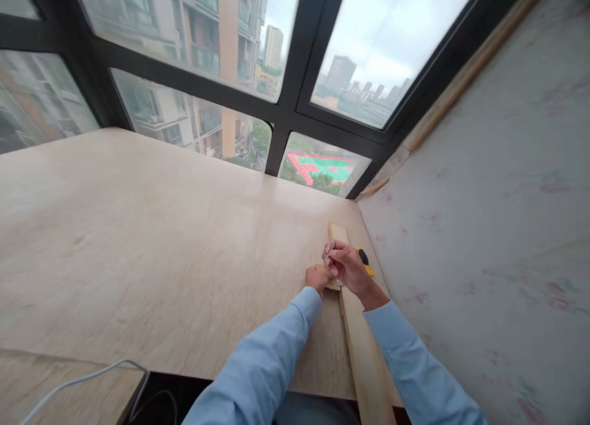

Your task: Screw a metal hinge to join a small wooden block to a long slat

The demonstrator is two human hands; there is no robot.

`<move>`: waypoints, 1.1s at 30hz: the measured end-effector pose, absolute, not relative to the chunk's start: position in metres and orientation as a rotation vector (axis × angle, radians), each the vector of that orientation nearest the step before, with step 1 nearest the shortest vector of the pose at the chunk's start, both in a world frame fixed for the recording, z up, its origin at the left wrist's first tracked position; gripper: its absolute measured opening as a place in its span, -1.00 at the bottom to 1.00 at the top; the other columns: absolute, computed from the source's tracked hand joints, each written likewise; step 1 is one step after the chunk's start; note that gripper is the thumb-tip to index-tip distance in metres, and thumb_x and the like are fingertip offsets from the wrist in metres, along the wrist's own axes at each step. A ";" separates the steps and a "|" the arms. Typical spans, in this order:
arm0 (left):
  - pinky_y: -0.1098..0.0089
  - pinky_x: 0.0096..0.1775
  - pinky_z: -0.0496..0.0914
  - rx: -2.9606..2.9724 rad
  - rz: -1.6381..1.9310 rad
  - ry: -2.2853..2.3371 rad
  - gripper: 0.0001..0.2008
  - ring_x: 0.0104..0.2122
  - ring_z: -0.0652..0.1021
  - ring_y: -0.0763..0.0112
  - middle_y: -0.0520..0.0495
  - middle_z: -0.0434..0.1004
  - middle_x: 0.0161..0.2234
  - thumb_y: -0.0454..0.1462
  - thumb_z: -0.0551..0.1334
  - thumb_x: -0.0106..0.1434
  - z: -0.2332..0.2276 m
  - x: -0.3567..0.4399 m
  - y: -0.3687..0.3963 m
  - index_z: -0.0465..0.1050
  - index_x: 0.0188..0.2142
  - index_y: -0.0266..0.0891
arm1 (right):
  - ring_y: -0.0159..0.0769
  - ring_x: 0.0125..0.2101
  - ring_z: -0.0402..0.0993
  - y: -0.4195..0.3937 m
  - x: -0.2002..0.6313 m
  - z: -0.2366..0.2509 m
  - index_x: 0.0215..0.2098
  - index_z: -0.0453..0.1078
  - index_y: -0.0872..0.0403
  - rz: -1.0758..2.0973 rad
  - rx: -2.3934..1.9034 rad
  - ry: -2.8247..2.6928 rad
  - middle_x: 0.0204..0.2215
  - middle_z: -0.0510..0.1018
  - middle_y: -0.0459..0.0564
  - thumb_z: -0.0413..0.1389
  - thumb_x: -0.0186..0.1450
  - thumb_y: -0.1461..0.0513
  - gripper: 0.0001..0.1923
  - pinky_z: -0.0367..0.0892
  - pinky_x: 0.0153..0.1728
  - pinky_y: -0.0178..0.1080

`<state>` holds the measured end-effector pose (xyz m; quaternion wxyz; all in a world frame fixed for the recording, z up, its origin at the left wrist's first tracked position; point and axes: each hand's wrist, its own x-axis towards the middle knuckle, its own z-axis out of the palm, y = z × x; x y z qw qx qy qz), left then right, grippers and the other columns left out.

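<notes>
- the right hand (346, 266), in the lower middle-right of the frame, is curled with its fingers pinched narrow around a thin silvery pointed piece (330, 250), too small to identify.
- the left hand (317, 278) sits just left of the right one, closed over a small pale wooden block (332, 284); how firmly it grips cannot be told.
- both hands rest over a long narrow pale wooden strip (364, 345) that runs from the bottom edge up toward the window, lying on the wide light plywood board (161, 246) close to the wall.
- a yellow and black tool (365, 260) lies just right of the right hand, partly hidden behind it.
- light blue sleeves (267, 363) cover both forearms.
- a white cable (83, 379) curls at the lower left.
- dark-framed windows (295, 105) fill the top.
</notes>
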<state>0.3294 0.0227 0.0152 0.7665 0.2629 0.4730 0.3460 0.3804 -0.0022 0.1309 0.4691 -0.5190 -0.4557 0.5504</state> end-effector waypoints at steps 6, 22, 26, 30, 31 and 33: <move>0.38 -0.36 0.51 0.525 0.698 1.093 -0.78 -0.33 0.61 0.25 -0.01 0.55 -0.45 -0.50 0.36 -0.02 0.006 0.346 0.023 0.39 -0.42 -0.26 | -0.49 -0.69 0.15 -0.059 0.468 0.097 -0.41 0.39 0.05 0.989 -1.437 -0.927 -0.62 0.35 -0.18 0.26 0.05 0.06 -0.73 0.06 -0.68 -0.36; 0.27 -0.37 0.53 0.526 0.693 1.035 -0.78 -0.45 0.59 0.25 -0.10 0.57 -0.49 -0.45 0.41 -0.11 0.011 0.338 0.026 0.47 -0.43 -0.33 | -0.31 -0.49 0.44 -0.042 0.476 0.029 -0.40 0.47 0.08 0.775 -1.514 -1.292 -0.49 0.55 -0.05 0.16 0.15 0.09 -0.79 0.35 -0.44 -0.28; 0.26 -0.35 0.54 0.539 0.693 1.045 -0.74 -0.42 0.61 0.22 -0.09 0.58 -0.47 -0.44 0.46 -0.16 0.009 0.340 0.026 0.46 -0.45 -0.31 | -0.26 -0.41 0.50 -0.047 0.476 0.019 -0.36 0.50 0.07 0.748 -1.507 -1.357 -0.42 0.60 -0.02 0.14 0.19 0.10 -0.79 0.38 -0.36 -0.25; 0.28 -0.33 0.53 0.547 0.716 1.072 -0.69 -0.40 0.61 0.23 -0.06 0.57 -0.47 -0.44 0.48 -0.22 0.005 0.342 0.025 0.45 -0.46 -0.30 | -0.25 -0.41 0.49 -0.052 0.476 0.014 -0.35 0.49 0.07 0.674 -1.526 -1.378 -0.40 0.60 -0.01 0.13 0.21 0.09 -0.78 0.37 -0.37 -0.25; 0.29 -0.33 0.53 0.548 0.723 1.079 -0.68 -0.40 0.61 0.24 -0.05 0.56 -0.48 -0.43 0.48 -0.22 0.004 0.343 0.025 0.44 -0.45 -0.29 | -0.25 -0.41 0.48 -0.053 0.475 0.013 -0.34 0.49 0.07 0.655 -1.530 -1.384 -0.40 0.60 0.00 0.12 0.22 0.09 -0.78 0.36 -0.37 -0.25; 0.30 -0.34 0.53 0.552 0.737 1.092 -0.67 -0.39 0.61 0.24 -0.03 0.56 -0.49 -0.43 0.48 -0.23 0.003 0.343 0.024 0.44 -0.44 -0.28 | -0.26 -0.41 0.47 -0.054 0.474 0.013 -0.34 0.50 0.08 0.618 -1.534 -1.403 -0.40 0.59 0.00 0.12 0.23 0.09 -0.77 0.35 -0.38 -0.26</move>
